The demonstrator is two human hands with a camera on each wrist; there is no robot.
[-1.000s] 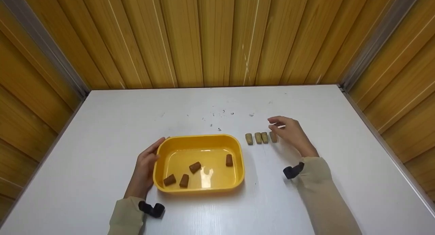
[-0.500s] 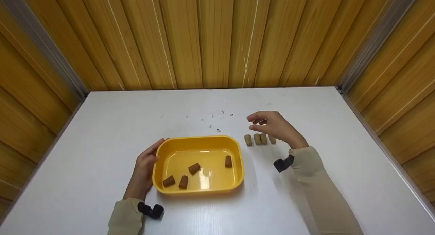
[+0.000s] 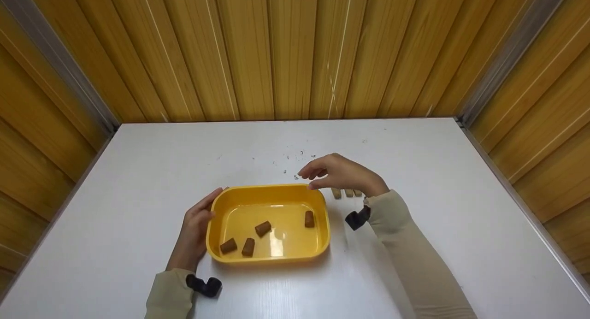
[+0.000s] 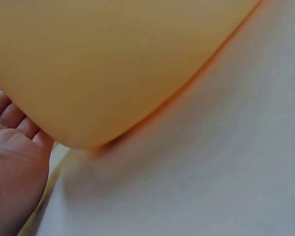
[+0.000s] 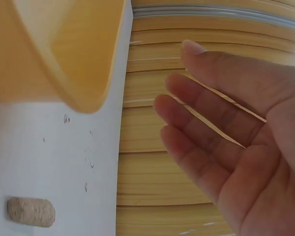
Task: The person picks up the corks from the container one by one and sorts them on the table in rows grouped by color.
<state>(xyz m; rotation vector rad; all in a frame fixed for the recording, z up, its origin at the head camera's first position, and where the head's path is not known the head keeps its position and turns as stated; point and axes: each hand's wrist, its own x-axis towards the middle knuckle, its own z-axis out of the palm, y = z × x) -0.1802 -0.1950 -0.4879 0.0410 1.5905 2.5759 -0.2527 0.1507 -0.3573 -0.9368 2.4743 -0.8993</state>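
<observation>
A yellow tray (image 3: 286,239) stands on the white table with several brown pieces lying in it, one (image 3: 309,219) near its right wall. My left hand (image 3: 196,231) rests against the tray's left side; in the left wrist view that hand (image 4: 17,162) is beside the yellow wall with fingers extended. Over the tray's back right corner hovers my right hand (image 3: 343,174), fingers slightly bent with nothing between them. The right wrist view shows this hand (image 5: 231,128) empty, thumb apart from the fingers. Tan pieces (image 3: 336,193) lie right of the tray, partly hidden by the right hand and wrist.
Small dark marks (image 3: 295,160) dot the white table (image 3: 161,171) behind the tray. Yellow wood-patterned panels (image 3: 290,56) stand along the back and both sides. A black wrist device (image 3: 357,217) is on the right sleeve, another (image 3: 204,285) on the left.
My right hand has moved left from above the tan pieces to the tray's back right corner, staying empty. The left hand, the tray and the brown pieces look essentially unmoved.
</observation>
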